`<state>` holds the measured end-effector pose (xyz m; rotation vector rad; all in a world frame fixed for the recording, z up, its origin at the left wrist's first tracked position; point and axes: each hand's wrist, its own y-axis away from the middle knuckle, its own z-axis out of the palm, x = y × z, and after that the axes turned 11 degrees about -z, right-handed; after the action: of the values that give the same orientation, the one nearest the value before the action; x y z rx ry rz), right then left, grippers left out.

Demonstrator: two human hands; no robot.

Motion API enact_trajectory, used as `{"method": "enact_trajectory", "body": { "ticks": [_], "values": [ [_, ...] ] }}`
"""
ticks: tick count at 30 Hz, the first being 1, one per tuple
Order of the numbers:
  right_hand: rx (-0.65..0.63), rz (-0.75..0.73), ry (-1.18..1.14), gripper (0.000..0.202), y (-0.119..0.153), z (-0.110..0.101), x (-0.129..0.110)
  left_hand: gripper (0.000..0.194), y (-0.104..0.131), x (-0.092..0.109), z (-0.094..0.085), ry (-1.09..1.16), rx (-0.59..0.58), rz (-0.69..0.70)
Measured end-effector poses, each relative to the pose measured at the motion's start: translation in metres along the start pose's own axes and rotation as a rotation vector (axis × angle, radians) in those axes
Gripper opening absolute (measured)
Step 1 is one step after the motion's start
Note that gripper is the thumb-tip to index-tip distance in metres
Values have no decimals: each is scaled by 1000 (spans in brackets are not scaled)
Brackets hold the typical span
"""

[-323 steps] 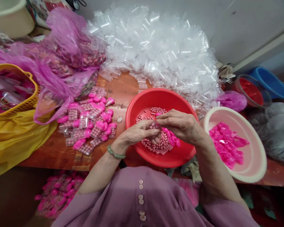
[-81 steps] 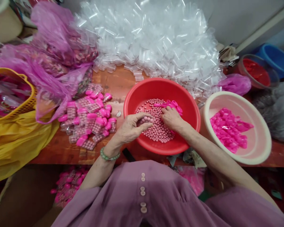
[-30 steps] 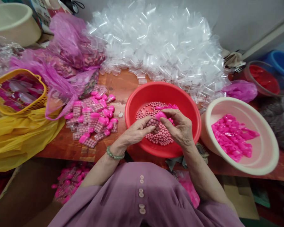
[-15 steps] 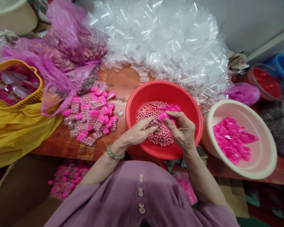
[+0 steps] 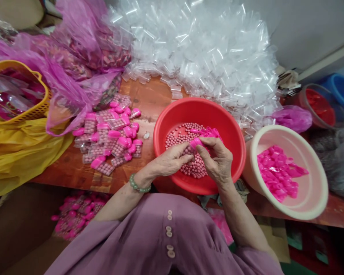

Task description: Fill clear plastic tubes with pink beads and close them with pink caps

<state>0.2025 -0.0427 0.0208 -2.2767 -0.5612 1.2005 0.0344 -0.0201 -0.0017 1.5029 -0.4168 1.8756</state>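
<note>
Over the red basin [image 5: 235, 160], my left hand [image 5: 172, 159] is closed round a clear container of pink beads, mostly hidden by the fingers. My right hand [image 5: 218, 158] pinches a bright pink cap [image 5: 196, 143] at the container's upper end; cap and container touch. Below the hands lie loose pink beads [image 5: 196, 168], with pink scoops [image 5: 210, 132] behind them. To the left is a pile of capped, bead-filled containers [image 5: 103, 131]. The white basin [image 5: 318, 175] on the right holds pink caps [image 5: 278, 168].
A large heap of clear containers [image 5: 200, 49] fills the back. At left are a yellow basket [image 5: 43, 103], a yellow bag [image 5: 20, 152] and a purple bag [image 5: 80, 34]. Under the table, a box holds more capped containers [image 5: 77, 214]. A blue tub [image 5: 341, 91] stands far right.
The pink cap has moved slightly left and down onto the container's end, and my right hand has shifted with it. The camera view has also shifted a little.
</note>
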Motion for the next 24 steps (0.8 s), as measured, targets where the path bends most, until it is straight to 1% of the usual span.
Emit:
{"method": "enact_trajectory", "body": {
  "ticks": [5,10,12,14,16,17,20,24],
  "values": [
    [-152,-55,34,10,-8,-7,-2,26,0,4,1,65,-24,-51],
    [-274,-135,101,11,-13,-18,-1,26,0,7,0,23,-11,-75],
    [-355,-187,137,20,-13,-20,-1,29,0,9,-1,-8,-10,-92],
    [-417,-237,205,43,-11,-19,-2,32,0,11,-3,-16,-40,-126],
    [-422,-294,309,66,-7,-14,-3,36,-2,12,-4,17,-83,-151],
    [-404,-324,368,71,-5,-11,-4,38,-3,12,-4,48,-99,-153],
    [-351,-390,501,71,-1,-2,-3,41,-6,9,-4,125,-98,-135],
    [-382,-451,537,74,-3,2,3,39,-7,6,-2,141,-66,-141]
  ]
}}
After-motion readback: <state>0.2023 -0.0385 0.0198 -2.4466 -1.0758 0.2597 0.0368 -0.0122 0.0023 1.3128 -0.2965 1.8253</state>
